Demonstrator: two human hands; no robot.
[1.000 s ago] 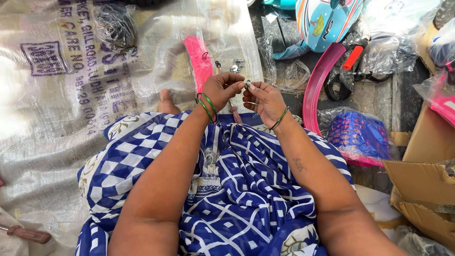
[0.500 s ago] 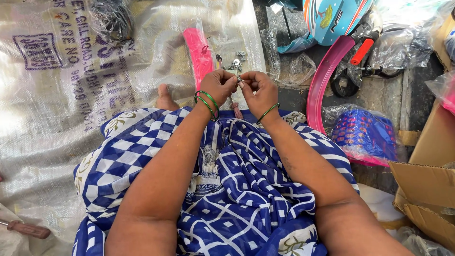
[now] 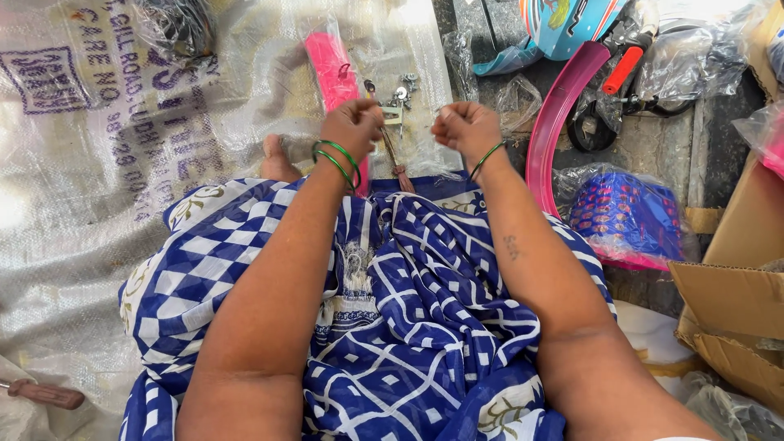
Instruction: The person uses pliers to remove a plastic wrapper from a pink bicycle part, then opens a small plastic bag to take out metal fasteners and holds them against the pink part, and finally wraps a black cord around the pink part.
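The left hand (image 3: 353, 126) is curled into a loose fist above the lap, with green bangles (image 3: 336, 159) on its wrist. Its fingertips pinch a small pale metal bracket (image 3: 393, 115) that sticks out to the right of the knuckles; the piece is too small to tell which way its long axis runs. The right hand (image 3: 464, 127) is also closed into a fist, a short way right of the left and not touching it. Whether it holds anything inside cannot be told. A thin green bangle (image 3: 487, 155) circles its wrist.

Just beyond the hands, on the clear plastic sheet (image 3: 425, 49), lies a small cluster of metal screws and fittings (image 3: 400, 88). A flat pink plastic strip (image 3: 336, 77) lies left of these, its long axis running from far to near, and its near end passes under the left hand. A slim tool with a brown handle (image 3: 395, 159) lies between the two wrists, pointing away from the person.

Further right a curved pink mudguard (image 3: 555, 114) arcs from far to near. Beside it sits a blue and pink basket in plastic wrap (image 3: 625, 216). A cardboard box (image 3: 731, 314) is at the near right. A blue and white patterned cloth (image 3: 408, 310) covers the lap.
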